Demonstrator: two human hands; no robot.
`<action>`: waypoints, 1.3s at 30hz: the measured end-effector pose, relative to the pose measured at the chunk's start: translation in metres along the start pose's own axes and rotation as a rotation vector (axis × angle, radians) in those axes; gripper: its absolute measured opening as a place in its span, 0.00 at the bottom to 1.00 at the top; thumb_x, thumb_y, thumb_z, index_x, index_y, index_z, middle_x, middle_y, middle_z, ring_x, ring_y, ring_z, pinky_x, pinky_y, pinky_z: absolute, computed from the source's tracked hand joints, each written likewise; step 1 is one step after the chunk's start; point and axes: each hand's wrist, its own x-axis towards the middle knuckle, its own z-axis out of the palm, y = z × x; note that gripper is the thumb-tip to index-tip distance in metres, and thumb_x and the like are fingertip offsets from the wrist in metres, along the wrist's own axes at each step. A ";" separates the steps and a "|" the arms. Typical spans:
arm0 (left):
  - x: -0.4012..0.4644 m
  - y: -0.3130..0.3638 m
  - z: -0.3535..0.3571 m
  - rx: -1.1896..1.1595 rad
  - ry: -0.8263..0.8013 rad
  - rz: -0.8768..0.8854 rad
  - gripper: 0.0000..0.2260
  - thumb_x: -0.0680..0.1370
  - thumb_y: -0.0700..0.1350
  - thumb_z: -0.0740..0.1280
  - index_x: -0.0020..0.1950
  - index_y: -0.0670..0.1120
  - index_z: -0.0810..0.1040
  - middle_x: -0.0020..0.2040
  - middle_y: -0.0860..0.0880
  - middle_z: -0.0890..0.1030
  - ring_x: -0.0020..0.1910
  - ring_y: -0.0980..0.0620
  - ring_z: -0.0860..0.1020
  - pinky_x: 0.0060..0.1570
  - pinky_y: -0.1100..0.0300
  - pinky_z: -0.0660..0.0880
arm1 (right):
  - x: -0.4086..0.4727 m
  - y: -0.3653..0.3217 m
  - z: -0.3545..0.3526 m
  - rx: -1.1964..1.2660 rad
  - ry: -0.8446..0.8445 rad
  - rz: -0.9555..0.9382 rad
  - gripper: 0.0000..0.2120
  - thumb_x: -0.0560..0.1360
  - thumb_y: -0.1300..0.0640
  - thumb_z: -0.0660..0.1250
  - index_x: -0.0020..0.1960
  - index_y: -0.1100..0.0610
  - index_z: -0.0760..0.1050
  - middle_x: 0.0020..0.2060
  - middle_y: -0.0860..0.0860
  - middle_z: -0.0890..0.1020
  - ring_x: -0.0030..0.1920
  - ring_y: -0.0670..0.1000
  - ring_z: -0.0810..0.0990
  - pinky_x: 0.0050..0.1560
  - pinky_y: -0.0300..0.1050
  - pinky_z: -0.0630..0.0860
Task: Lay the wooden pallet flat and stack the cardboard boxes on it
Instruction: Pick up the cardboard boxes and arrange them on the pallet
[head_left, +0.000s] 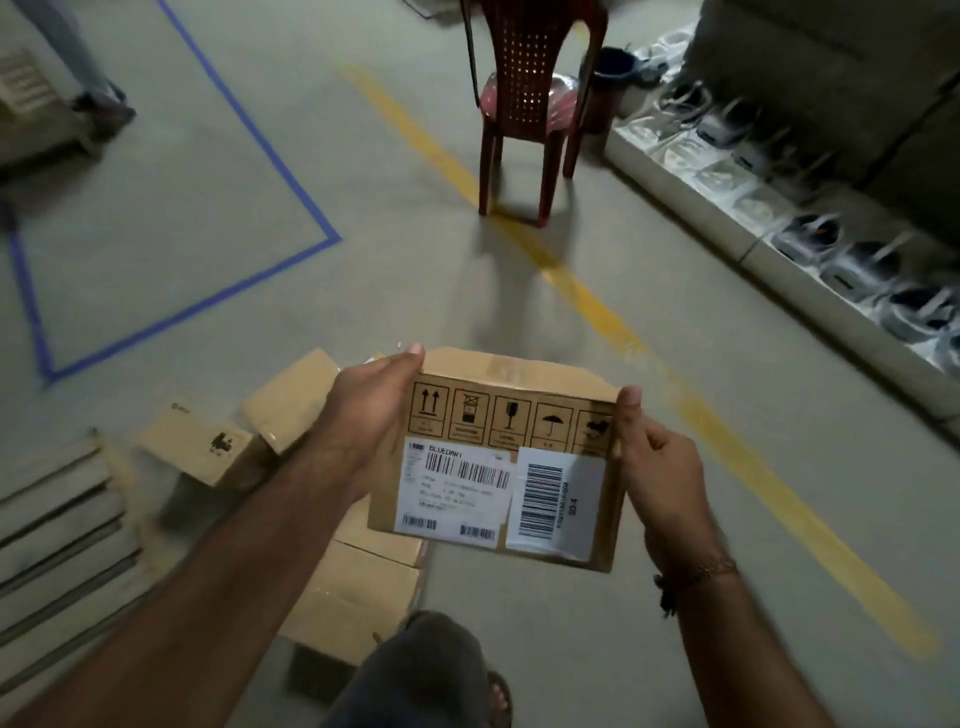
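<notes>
- Your left hand (376, 410) and right hand (662, 478) clamp the small brown cardboard box with white barcode labels (498, 457) by its side edges, thumbs over the top, up in the air above the grey concrete floor (519, 597).
- It looks light and fairly stiff, though its top flap is creased (the printed glass symbol hints at fragile contents), so grip the corners rather than squeezing the panels.
- The slatted wooden pallet (57, 525) lies low at your left, other plain cardboard boxes (358, 587) beside it.
</notes>
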 end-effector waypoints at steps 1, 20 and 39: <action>0.000 0.010 -0.004 -0.032 0.017 -0.012 0.16 0.84 0.55 0.67 0.52 0.44 0.86 0.47 0.43 0.89 0.50 0.39 0.88 0.57 0.43 0.82 | 0.002 -0.019 0.002 0.015 -0.003 -0.012 0.30 0.73 0.24 0.59 0.41 0.48 0.87 0.44 0.45 0.89 0.46 0.44 0.85 0.45 0.41 0.79; 0.176 0.178 -0.012 -0.286 0.368 -0.022 0.19 0.82 0.63 0.67 0.49 0.50 0.88 0.41 0.52 0.89 0.41 0.51 0.89 0.58 0.47 0.82 | 0.263 -0.238 0.122 -0.138 -0.400 -0.030 0.45 0.64 0.13 0.55 0.62 0.45 0.84 0.57 0.47 0.88 0.61 0.55 0.85 0.68 0.66 0.77; 0.388 0.335 -0.136 -1.010 0.786 0.052 0.24 0.85 0.58 0.60 0.44 0.46 0.89 0.47 0.42 0.89 0.43 0.43 0.87 0.52 0.48 0.79 | 0.499 -0.479 0.433 -0.443 -1.038 -0.374 0.38 0.74 0.20 0.53 0.58 0.47 0.86 0.51 0.45 0.90 0.55 0.50 0.88 0.66 0.60 0.79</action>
